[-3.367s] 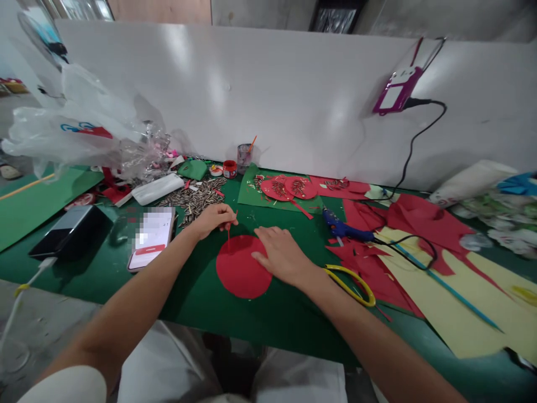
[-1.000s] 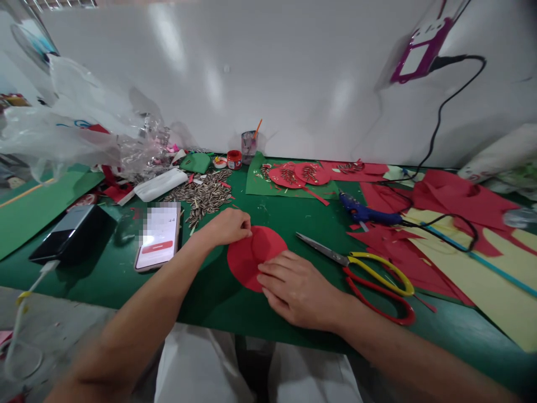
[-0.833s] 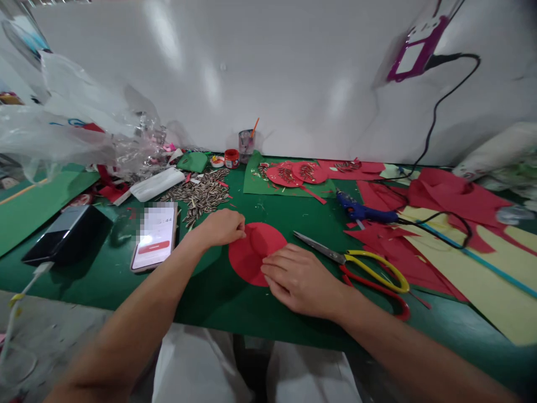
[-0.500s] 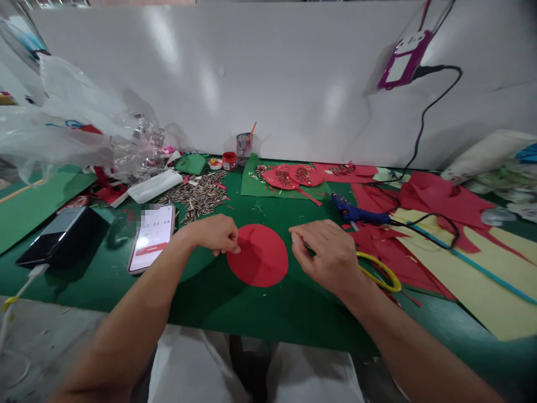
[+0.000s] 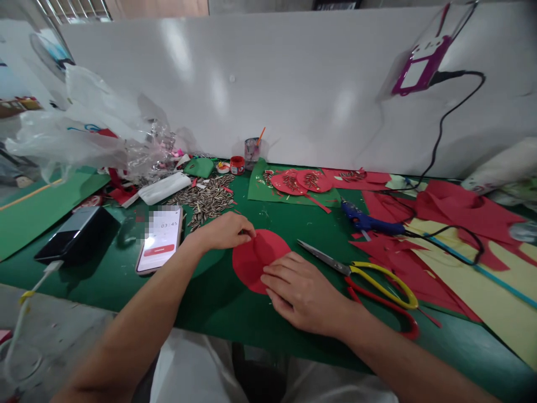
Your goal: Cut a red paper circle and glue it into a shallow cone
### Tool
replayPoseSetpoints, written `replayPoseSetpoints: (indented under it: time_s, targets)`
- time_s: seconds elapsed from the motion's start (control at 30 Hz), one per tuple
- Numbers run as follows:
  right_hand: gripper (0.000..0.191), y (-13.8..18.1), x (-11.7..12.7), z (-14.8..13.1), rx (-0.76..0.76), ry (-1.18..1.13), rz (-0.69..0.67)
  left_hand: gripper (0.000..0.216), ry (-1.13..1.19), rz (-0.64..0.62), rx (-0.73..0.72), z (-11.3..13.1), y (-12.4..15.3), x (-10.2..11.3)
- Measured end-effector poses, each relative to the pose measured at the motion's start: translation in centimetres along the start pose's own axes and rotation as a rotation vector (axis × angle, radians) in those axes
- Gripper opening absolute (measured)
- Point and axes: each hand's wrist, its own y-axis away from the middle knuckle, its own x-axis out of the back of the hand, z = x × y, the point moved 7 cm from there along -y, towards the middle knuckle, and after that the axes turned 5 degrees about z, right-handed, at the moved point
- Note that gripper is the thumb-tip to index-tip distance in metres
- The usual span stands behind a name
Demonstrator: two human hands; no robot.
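Note:
A red paper circle (image 5: pixel 255 254) lies on the green table (image 5: pixel 210 302) in front of me. My left hand (image 5: pixel 224 230) pinches its upper left edge, where the paper is lifted into a fold. My right hand (image 5: pixel 304 291) lies flat with its fingers stretched out, pressing the circle's lower right part down. Scissors (image 5: pixel 369 277) with yellow and red handles rest just right of my right hand, blades pointing at the circle.
A phone (image 5: pixel 161 238) with a lit screen and a black power bank (image 5: pixel 73 235) lie left. Sunflower seeds (image 5: pixel 205 198) are piled behind. A blue glue gun (image 5: pixel 369 223), red paper scraps (image 5: pixel 440 210) and yellow paper (image 5: pixel 495 291) fill the right. Plastic bags (image 5: pixel 79 140) sit far left.
My right hand came back from near the scissors and pressed onto the circle's lower right. My left hand kept its pinch on the circle's edge and lifted it into a fold.

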Motion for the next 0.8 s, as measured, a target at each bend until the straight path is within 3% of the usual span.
replayPoseSetpoints:
  time_s: [0.23,0.33,0.47,0.8]
  targets:
    - [0.019,0.1,0.3,0.5,-0.052,0.049,0.029,0.022,-0.014,-0.002,-0.005,0.1,-0.1,-0.3]
    - [0.017,0.2,-0.3,0.9,-0.082,0.089,-0.027,0.022,-0.029,-0.011,0.007,0.0,-0.1,-0.4]
    - [0.017,0.3,-0.8,0.5,-0.033,0.084,-0.074,0.022,-0.031,-0.018,0.012,-0.1,-0.2,-0.5]
    - [0.016,0.2,-0.6,-0.1,0.025,0.054,-0.027,0.024,-0.004,-0.019,0.011,0.0,-0.2,-0.5]
